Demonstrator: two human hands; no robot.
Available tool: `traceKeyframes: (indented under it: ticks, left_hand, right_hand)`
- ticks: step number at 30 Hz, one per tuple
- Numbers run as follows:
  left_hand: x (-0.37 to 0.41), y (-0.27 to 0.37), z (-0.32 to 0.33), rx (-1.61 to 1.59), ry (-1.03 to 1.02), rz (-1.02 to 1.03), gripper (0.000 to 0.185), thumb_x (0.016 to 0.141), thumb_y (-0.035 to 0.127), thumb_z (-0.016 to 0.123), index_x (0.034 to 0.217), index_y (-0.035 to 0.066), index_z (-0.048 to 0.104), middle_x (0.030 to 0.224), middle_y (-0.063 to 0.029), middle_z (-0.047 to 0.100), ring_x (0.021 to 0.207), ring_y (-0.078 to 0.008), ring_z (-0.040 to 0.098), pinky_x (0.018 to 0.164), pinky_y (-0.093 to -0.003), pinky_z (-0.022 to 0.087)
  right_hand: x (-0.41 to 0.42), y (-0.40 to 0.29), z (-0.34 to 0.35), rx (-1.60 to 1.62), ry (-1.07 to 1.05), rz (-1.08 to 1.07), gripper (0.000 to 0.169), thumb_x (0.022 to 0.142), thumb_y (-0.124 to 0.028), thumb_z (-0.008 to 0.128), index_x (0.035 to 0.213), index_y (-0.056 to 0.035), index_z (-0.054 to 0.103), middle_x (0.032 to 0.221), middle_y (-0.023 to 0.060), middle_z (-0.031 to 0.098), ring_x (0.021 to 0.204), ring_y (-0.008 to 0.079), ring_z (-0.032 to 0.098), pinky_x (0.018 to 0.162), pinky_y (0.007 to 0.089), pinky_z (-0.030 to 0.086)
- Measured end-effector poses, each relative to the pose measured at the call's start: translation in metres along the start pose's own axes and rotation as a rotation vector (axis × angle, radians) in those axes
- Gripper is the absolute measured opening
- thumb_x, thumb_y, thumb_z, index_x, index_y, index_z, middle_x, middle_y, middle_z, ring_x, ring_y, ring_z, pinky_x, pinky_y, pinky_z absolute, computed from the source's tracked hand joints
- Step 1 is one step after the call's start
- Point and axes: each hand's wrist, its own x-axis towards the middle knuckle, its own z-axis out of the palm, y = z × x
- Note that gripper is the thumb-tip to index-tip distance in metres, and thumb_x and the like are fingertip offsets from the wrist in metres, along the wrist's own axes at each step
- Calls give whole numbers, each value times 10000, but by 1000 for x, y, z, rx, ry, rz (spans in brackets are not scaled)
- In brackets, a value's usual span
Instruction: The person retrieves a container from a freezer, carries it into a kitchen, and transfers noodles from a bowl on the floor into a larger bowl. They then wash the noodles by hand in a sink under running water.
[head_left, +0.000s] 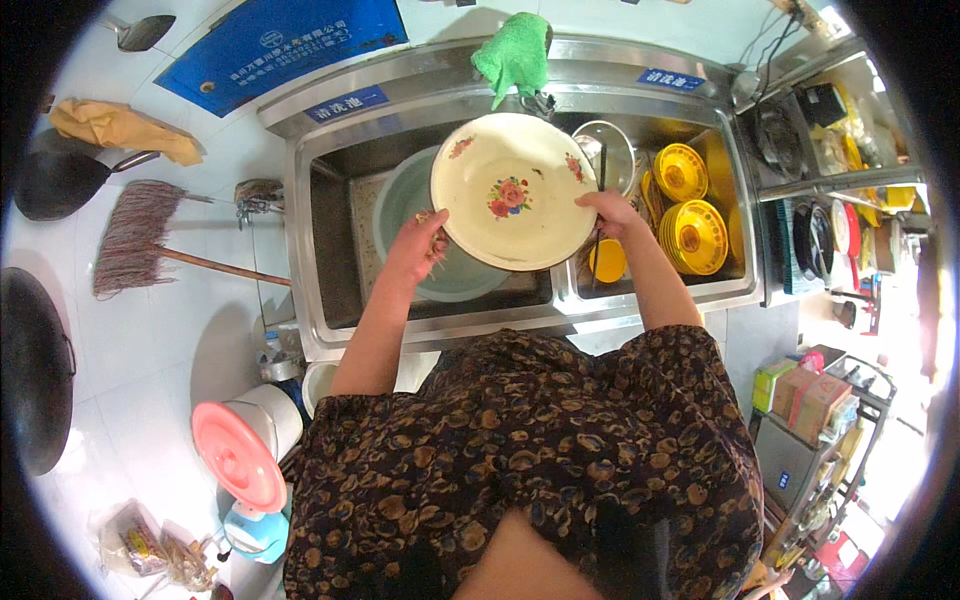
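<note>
A cream enamel basin (540, 225) with painted flowers is held up over the double stainless-steel sink, its inside facing me. My left hand (418, 244) grips its left rim; some pale, stringy material shows at those fingers. On the opposite rim, my right hand (616, 214) has its thumb over the edge. A thin dark rod (602, 169) passes upright by the right hand; I cannot tell whether the hand touches it. Below the basin, in the left sink bowl, sits a large pale green tub (397, 225), partly hidden.
Stacked yellow bowls (705, 240), a metal bowl (611, 142) and a yellow round piece (607, 261) occupy the right sink bowl. A green cloth (514, 56) hangs over the faucet. At left are a mop (135, 240) and a bucket with a pink lid (240, 454); shelves (840, 184) stand right.
</note>
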Motion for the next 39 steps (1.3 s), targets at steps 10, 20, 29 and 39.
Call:
traceKeyframes:
  ticks: [10,20,29,39]
  left_hand:
    - [0,-3,2,169,58,189,171,850,197,689,820,122,537,627,23,496,486,-60,415,415,-209,281]
    - [13,7,8,89,135,204,171,834,206,699,821,131,546,648,31,519,502,-53,428,435,-205,293]
    - [29,20,8,117,181,218,173,825,218,709,824,149,551,662,52,526,514,-48,440,446,-198,320]
    - [36,40,11,142,195,211,200,838,222,702,773,170,520,640,55,515,491,-41,436,424,-197,315]
  right_hand:
    - [55,-64,1,-1026,422,-346,421,926,-288,526,1186,41,567,1073,241,647,964,369,632,821,400,487]
    - [116,-121,49,-1164,141,-650,368,866,-122,469,1204,-26,581,999,294,630,981,430,603,879,454,461]
    - [115,-123,31,-1295,56,-888,347,878,-133,486,1197,-69,608,994,273,636,977,415,611,869,440,469]
    - [69,-111,29,-1036,49,-260,458,960,-380,445,1237,-29,545,981,254,648,928,377,632,798,410,485]
